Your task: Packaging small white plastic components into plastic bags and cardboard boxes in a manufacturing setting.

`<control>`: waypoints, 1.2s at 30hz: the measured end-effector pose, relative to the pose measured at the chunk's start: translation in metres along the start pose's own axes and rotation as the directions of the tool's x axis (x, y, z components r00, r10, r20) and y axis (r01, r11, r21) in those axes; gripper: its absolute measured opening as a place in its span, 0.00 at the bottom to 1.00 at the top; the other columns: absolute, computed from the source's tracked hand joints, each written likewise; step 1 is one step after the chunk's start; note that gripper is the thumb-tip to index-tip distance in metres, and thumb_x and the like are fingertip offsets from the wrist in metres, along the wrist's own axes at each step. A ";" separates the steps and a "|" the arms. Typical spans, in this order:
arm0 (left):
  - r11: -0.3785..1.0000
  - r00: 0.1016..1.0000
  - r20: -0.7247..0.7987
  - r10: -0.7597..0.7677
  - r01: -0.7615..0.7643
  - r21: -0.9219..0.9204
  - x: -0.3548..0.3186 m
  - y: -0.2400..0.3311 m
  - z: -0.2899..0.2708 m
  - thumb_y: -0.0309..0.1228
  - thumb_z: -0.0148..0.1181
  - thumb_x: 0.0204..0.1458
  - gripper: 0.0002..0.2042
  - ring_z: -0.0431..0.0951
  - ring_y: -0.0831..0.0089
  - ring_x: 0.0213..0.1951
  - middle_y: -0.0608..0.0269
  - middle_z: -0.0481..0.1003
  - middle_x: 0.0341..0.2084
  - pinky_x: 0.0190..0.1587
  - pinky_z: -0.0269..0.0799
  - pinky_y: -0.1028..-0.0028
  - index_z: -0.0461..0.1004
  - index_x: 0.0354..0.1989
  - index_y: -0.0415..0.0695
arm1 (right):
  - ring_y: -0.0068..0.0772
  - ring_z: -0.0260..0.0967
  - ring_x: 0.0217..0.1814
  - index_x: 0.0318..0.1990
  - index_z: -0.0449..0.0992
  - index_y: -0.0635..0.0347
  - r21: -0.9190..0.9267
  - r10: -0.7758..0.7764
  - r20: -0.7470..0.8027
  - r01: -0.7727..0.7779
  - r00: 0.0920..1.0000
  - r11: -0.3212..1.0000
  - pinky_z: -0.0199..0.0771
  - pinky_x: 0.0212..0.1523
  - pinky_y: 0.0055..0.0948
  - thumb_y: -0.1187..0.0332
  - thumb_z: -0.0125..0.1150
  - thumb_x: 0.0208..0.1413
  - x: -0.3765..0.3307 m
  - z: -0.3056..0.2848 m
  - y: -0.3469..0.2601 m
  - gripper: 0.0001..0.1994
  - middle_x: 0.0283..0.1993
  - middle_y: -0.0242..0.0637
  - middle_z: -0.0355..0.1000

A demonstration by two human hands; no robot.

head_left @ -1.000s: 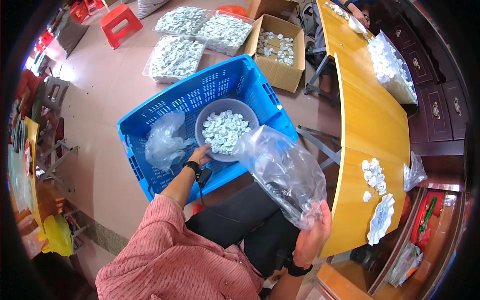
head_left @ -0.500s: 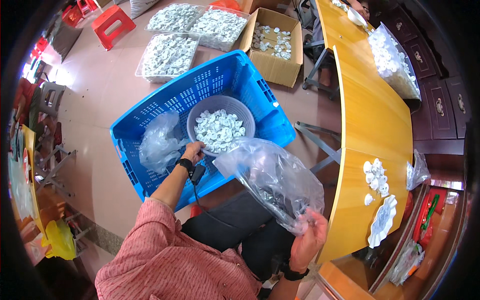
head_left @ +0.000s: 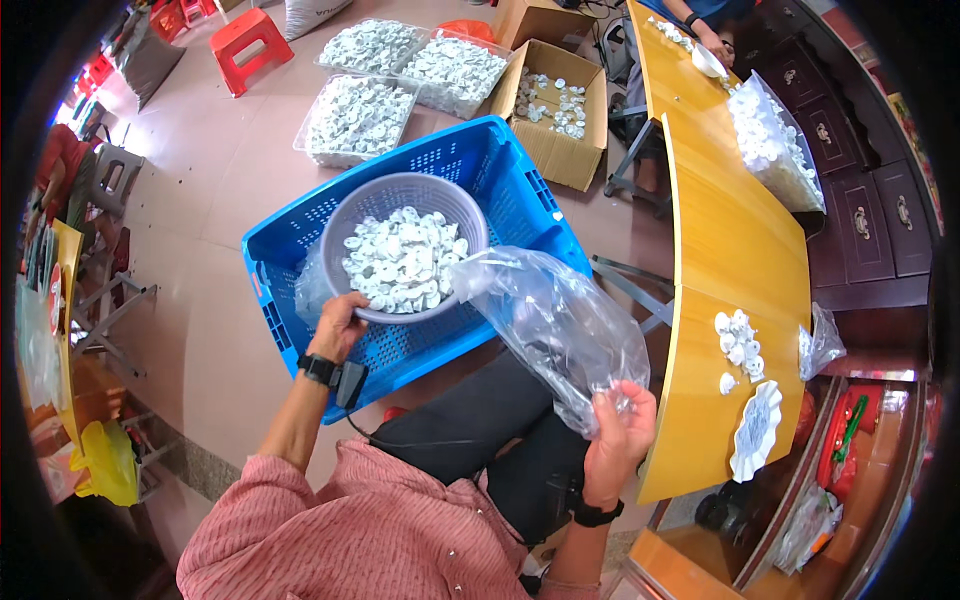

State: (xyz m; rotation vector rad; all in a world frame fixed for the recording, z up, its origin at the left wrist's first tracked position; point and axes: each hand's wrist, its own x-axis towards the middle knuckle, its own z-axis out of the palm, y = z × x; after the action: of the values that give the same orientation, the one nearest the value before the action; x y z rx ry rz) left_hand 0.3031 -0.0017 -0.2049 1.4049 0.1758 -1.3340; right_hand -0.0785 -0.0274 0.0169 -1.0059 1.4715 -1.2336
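My left hand (head_left: 340, 322) grips the near left rim of a round grey-purple plastic basket (head_left: 465, 200). Many small white plastic parts (head_left: 405, 262) lie inside it. The basket is raised and tilted within a large blue perforated crate (head_left: 275, 245). Over my right thigh, my right hand (head_left: 622, 425) pinches one end of a clear plastic bag (head_left: 560, 325). The bag's other end lies at the basket's right edge, and no white parts show in it. Another clear bag (head_left: 313, 285) sits in the crate, partly hidden behind the basket.
Clear tubs (head_left: 360, 118) of white parts and a cardboard box (head_left: 560, 150) stand beyond the crate. At right, a yellow table (head_left: 740, 240) bears a full bag (head_left: 775, 140), a small pile of parts (head_left: 740, 345) and a scalloped dish (head_left: 757, 430). A co-worker's hand (head_left: 715, 45) is at its far end.
My left hand has lifted the basket up and to the left, covering much of the crate's loose bag. My right hand, still pinching its bag, has risen slightly.
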 end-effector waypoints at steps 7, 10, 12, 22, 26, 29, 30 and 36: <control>0.981 0.991 0.003 0.134 -0.132 -0.141 -0.108 0.050 -0.008 0.19 0.58 0.43 0.05 0.66 0.77 0.16 0.69 0.68 0.17 0.18 0.60 0.77 0.70 0.20 0.42 | 0.26 0.69 0.48 0.55 0.67 0.66 0.009 -0.092 0.030 0.091 0.995 0.996 0.72 0.44 0.25 0.78 0.54 0.57 0.013 0.013 -0.006 0.17 0.49 0.39 0.70; 0.982 0.976 0.110 0.187 -0.180 -0.064 -0.152 0.064 -0.026 0.19 0.57 0.43 0.04 0.69 0.76 0.17 0.66 0.71 0.20 0.18 0.64 0.76 0.70 0.22 0.41 | 0.26 0.70 0.49 0.55 0.67 0.66 0.076 -0.144 0.083 0.138 0.986 0.987 0.72 0.44 0.25 0.78 0.54 0.57 0.018 0.017 -0.004 0.17 0.50 0.38 0.69; 0.984 0.980 0.088 0.176 -0.174 -0.031 -0.180 0.071 -0.029 0.19 0.56 0.43 0.04 0.71 0.76 0.18 0.64 0.73 0.22 0.19 0.66 0.77 0.72 0.29 0.38 | 0.27 0.70 0.49 0.55 0.67 0.66 0.065 -0.135 0.093 0.129 0.986 0.989 0.73 0.44 0.25 0.79 0.53 0.57 0.023 0.023 -0.004 0.17 0.51 0.38 0.69; 0.981 0.945 0.309 -0.109 0.051 0.189 -0.281 0.052 -0.008 0.13 0.56 0.41 0.18 0.80 0.66 0.33 0.52 0.78 0.35 0.39 0.79 0.69 0.72 0.45 0.30 | 0.28 0.72 0.48 0.52 0.70 0.67 0.208 -0.104 0.289 0.044 0.952 0.977 0.74 0.44 0.23 0.82 0.52 0.54 0.055 0.029 0.008 0.16 0.49 0.39 0.70; 0.928 0.845 0.475 -0.247 0.066 0.366 -0.281 0.034 0.003 0.17 0.60 0.42 0.17 0.79 0.70 0.33 0.54 0.78 0.36 0.37 0.77 0.72 0.74 0.44 0.30 | 0.27 0.72 0.46 0.51 0.71 0.66 0.222 -0.053 0.391 -0.038 0.919 0.974 0.74 0.47 0.24 0.83 0.52 0.53 0.057 0.023 0.002 0.16 0.46 0.41 0.73; 0.919 0.808 0.522 -0.275 0.062 0.389 -0.281 0.025 0.013 0.18 0.61 0.42 0.16 0.78 0.73 0.32 0.58 0.77 0.32 0.36 0.76 0.74 0.75 0.43 0.30 | 0.29 0.73 0.47 0.50 0.71 0.66 0.240 -0.027 0.475 -0.100 0.879 0.966 0.75 0.48 0.25 0.81 0.50 0.54 0.057 0.006 -0.001 0.15 0.48 0.44 0.72; 0.911 0.780 0.552 -0.296 0.056 0.410 -0.277 0.021 0.013 0.18 0.61 0.42 0.16 0.78 0.73 0.31 0.59 0.77 0.31 0.35 0.76 0.75 0.75 0.43 0.30 | 0.29 0.73 0.47 0.50 0.71 0.66 0.240 -0.026 0.478 -0.102 0.878 0.965 0.75 0.48 0.25 0.81 0.50 0.54 0.054 0.001 -0.002 0.15 0.48 0.44 0.72; 0.797 0.751 0.547 -0.369 -0.047 0.602 -0.257 0.019 0.012 0.21 0.61 0.42 0.17 0.77 0.75 0.31 0.60 0.77 0.31 0.34 0.75 0.77 0.75 0.43 0.29 | 0.32 0.74 0.47 0.48 0.71 0.65 0.248 0.002 0.456 -0.129 0.890 0.960 0.77 0.48 0.28 0.83 0.44 0.57 0.021 -0.022 -0.019 0.14 0.52 0.46 0.71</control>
State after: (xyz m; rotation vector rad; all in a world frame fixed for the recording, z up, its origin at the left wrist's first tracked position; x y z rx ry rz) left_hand 0.2203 0.1237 0.0053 1.3334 -0.6519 -2.0772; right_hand -0.1044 -0.0457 0.0337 -0.9651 0.9357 -1.0287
